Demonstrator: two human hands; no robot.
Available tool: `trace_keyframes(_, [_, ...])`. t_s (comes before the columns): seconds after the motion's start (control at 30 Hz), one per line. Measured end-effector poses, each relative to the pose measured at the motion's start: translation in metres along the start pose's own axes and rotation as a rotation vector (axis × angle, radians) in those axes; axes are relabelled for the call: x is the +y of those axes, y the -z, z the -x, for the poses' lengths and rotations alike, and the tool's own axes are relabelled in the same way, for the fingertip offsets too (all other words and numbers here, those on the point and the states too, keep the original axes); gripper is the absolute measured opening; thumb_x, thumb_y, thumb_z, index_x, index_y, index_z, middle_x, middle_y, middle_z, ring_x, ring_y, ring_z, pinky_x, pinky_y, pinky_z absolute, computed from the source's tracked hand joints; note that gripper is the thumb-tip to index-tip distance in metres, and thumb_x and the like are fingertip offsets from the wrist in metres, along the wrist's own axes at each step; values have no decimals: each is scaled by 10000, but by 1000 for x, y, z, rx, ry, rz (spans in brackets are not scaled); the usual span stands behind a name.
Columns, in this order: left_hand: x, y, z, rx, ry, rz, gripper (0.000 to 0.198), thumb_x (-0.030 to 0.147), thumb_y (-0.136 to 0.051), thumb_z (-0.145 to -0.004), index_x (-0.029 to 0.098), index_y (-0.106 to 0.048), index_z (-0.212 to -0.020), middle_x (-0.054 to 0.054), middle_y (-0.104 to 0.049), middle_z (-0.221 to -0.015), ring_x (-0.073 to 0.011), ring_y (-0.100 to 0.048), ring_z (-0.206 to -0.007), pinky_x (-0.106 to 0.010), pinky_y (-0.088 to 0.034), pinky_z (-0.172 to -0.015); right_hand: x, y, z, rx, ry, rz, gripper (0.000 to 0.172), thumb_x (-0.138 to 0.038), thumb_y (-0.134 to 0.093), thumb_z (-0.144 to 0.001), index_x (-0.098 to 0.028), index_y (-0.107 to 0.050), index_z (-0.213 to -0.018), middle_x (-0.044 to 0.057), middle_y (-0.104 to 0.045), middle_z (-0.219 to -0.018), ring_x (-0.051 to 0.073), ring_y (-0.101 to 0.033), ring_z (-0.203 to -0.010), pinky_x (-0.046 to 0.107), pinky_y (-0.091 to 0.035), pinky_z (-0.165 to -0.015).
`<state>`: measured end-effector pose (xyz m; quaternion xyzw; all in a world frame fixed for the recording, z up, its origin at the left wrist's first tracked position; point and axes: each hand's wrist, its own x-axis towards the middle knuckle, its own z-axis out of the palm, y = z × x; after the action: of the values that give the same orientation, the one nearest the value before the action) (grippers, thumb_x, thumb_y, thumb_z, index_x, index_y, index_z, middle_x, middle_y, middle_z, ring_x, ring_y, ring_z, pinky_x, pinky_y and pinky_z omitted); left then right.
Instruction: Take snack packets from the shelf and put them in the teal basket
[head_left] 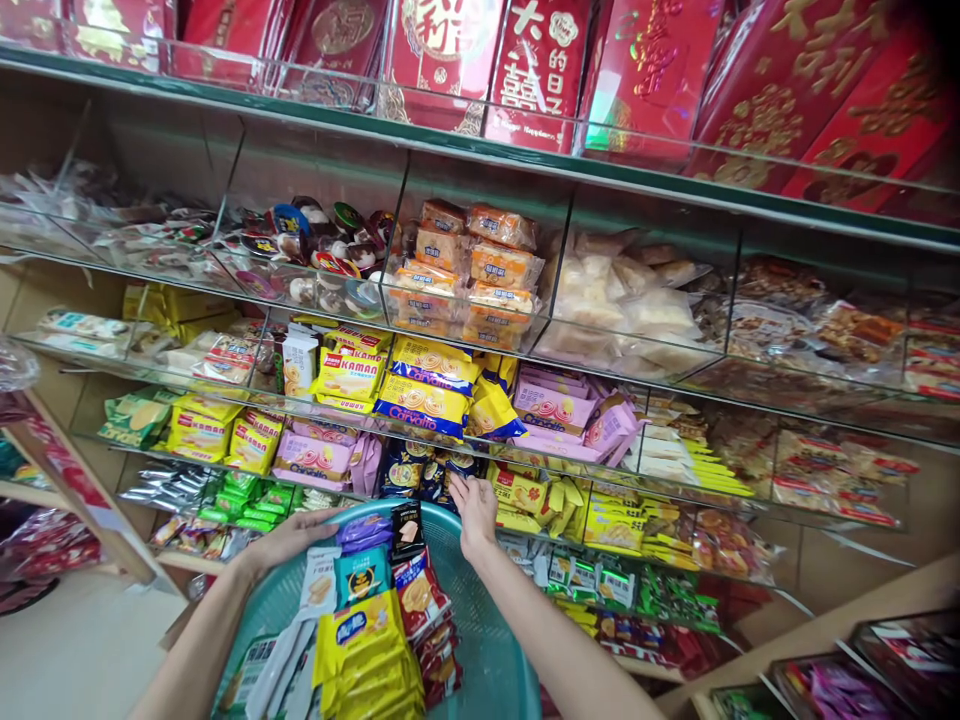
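A round teal plastic basket [491, 655] sits low in front of me, holding several snack packets: yellow ones [364, 650], a red one [420, 595], a teal one and a purple one. My left hand [289, 540] lies flat on the basket's far-left rim, fingers stretched out, nothing in it. My right hand [474, 512] reaches over the far rim towards dark blue packets [409, 468] on the shelf, its fingers extended and touching them; nothing is clearly gripped.
Tiered glass-fronted shelves [480, 330] hold snacks: yellow and blue Carvalito packs [424, 385], pink packs [555, 405], orange-wrapped cakes [480, 265], yellow Kaman boxes [199, 430], green packets [240, 495]. Red envelopes [536, 65] line the top. A wooden shelf edge [825, 625] runs lower right.
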<state>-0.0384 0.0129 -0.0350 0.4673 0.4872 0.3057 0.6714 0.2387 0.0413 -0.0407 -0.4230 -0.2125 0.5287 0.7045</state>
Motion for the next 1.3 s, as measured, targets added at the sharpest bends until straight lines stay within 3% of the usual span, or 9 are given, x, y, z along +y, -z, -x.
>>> trace_keyframes(0.27, [15,-11,9,71,41,6,541,371,-807,-513,226,-695,-1022,-24,-692,-981,-147,-659,-799,-186,-515,-732,-9,9,16,-156,51,74,321,-459,-627,-735,-219,-415,-751,-24,-591,-791,213,-655,-987,351,-498,-898])
trace_keyframes(0.47, [0,0,1,36,69,-46,796,408,-744,-652,123,-452,-1335,-107,-639,-1109,-200,-656,-878,-266,-524,-793,-26,30,39,-266,78,193,309,-482,-616,-758,-212,-467,-751,-13,-614,-759,217,-657,-963,383,-480,-918])
trace_keyframes(0.8, [2,-3,4,76,85,-21,668,369,-751,-653,152,-542,-1249,-61,-664,-1063,-173,-663,-855,-222,-536,-754,-53,64,81,-461,204,481,216,-409,-531,-856,-205,-511,-789,-29,-536,-725,161,-633,-789,337,-517,-798])
trace_keyframes(1.13, [1,-3,1,55,92,-19,642,356,-735,-681,173,-539,-1264,-68,-673,-1043,-187,-660,-856,-263,-532,-793,-76,62,98,-540,36,437,244,-445,-558,-821,-220,-488,-755,-39,-540,-663,156,-612,-655,305,-505,-666])
trace_keyframes(1.3, [8,-7,7,84,99,-41,680,366,-755,-647,148,-544,-1256,-78,-665,-1061,-197,-662,-841,-265,-541,-766,-80,63,100,-565,31,441,239,-433,-574,-811,-217,-490,-755,-53,-504,-656,141,-593,-608,298,-492,-651])
